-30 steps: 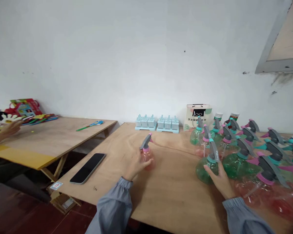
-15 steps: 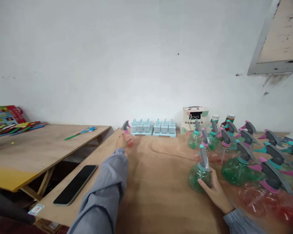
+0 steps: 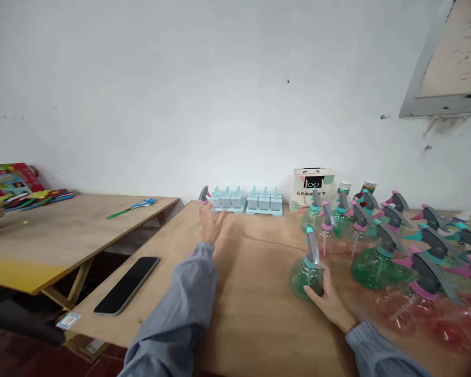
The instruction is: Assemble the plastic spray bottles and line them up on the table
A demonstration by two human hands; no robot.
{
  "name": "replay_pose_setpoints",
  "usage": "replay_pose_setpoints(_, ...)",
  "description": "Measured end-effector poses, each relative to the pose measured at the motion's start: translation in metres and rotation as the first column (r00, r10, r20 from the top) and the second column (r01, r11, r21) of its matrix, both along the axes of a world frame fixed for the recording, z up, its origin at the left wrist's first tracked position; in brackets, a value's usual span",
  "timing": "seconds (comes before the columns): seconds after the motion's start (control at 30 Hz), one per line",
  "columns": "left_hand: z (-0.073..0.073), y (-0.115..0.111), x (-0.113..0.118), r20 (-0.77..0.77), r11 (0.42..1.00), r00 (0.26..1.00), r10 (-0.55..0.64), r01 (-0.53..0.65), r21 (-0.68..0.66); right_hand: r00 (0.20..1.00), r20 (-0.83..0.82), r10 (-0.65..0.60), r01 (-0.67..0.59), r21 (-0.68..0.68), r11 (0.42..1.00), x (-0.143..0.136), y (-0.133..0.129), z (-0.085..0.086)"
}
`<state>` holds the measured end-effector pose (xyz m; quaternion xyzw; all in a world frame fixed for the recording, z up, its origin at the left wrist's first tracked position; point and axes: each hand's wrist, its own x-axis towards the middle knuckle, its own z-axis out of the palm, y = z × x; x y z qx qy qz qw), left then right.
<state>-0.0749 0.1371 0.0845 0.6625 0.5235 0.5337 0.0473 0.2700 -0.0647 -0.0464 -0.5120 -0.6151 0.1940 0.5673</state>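
My left hand (image 3: 211, 222) is at the far left part of the table, fingers apart, just in front of a pink spray bottle (image 3: 204, 195) whose body it mostly hides. Thumb and fingers of my right hand (image 3: 329, 301) close round the side of a green spray bottle (image 3: 306, 277) with a grey and turquoise head, upright on the table. To its right stand several more bottles, among them a large green one (image 3: 377, 267) and a red one (image 3: 404, 309). Two pale blue mould trays (image 3: 228, 201) are beside my left hand.
A phone (image 3: 126, 285) lies on the left of the table (image 3: 255, 314). Behind are a paper bag (image 3: 312, 191) and two white-capped bottles. Across a gap, another table (image 3: 82, 225) holds scissors (image 3: 143, 203), coloured strips and a red bag; a person's hand shows at the left edge.
My left hand has let go of the pink bottle and drawn back slightly to the right, its fingers opening. My right hand and the green bottle have shifted a little left.
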Motion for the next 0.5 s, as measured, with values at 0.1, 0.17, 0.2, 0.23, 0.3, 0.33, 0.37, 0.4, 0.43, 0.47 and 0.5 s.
replay_pose_setpoints(0.1, -0.021, -0.062, 0.044, 0.068, 0.845, 0.85, -0.522, 0.526, -0.092, 0.995, 0.022, 0.094, -0.094, -0.013, 0.995, -0.02, -0.001, 0.004)
replay_pose_setpoints(0.17, -0.033, -0.104, 0.077, 0.119, 0.645, 0.663, -0.739, 0.747, -0.162, 0.989, 0.027, 0.145, -0.145, -0.016, 0.989, -0.034, -0.002, 0.009)
replay_pose_setpoints(0.2, -0.037, -0.121, 0.091, 0.154, 0.565, 0.592, -0.791, 0.804, -0.185, 0.985, 0.035, 0.168, -0.168, -0.015, 0.986, -0.04, -0.004, 0.012)
replay_pose_setpoints(0.23, -0.039, -0.136, 0.104, 0.188, 0.511, 0.545, -0.817, 0.836, -0.2, 0.98, 0.052, 0.191, -0.191, -0.011, 0.982, -0.045, -0.005, 0.014)
replay_pose_setpoints(0.3, -0.041, -0.153, 0.122, 0.263, 0.49, 0.525, -0.809, 0.851, -0.189, 0.964, 0.129, 0.234, -0.237, 0.007, 0.971, -0.049, -0.006, 0.018)
replay_pose_setpoints(0.33, -0.041, -0.157, 0.127, 0.301, 0.513, 0.544, -0.783, 0.839, -0.181, 0.952, 0.182, 0.247, -0.256, 0.028, 0.966, -0.048, -0.007, 0.02)
replay_pose_setpoints(0.37, -0.041, -0.157, 0.13, 0.341, 0.539, 0.565, -0.752, 0.824, -0.175, 0.943, 0.232, 0.239, -0.26, 0.062, 0.964, -0.045, -0.006, 0.023)
replay_pose_setpoints(0.4, -0.04, -0.156, 0.13, 0.382, 0.559, 0.578, -0.721, 0.811, -0.173, 0.943, 0.266, 0.201, -0.238, 0.112, 0.965, -0.041, -0.005, 0.026)
replay_pose_setpoints(0.43, -0.039, -0.153, 0.128, 0.426, 0.566, 0.579, -0.695, 0.806, -0.171, 0.954, 0.271, 0.128, -0.179, 0.175, 0.968, -0.034, -0.002, 0.03)
replay_pose_setpoints(0.47, -0.038, -0.15, 0.125, 0.473, 0.557, 0.562, -0.678, 0.813, -0.166, 0.971, 0.24, 0.016, -0.077, 0.249, 0.966, -0.026, 0.001, 0.036)
replay_pose_setpoints(0.5, -0.037, -0.148, 0.121, 0.523, 0.535, 0.53, -0.667, 0.83, -0.158, 0.976, 0.182, -0.121, 0.058, 0.319, 0.946, -0.018, 0.007, 0.041)
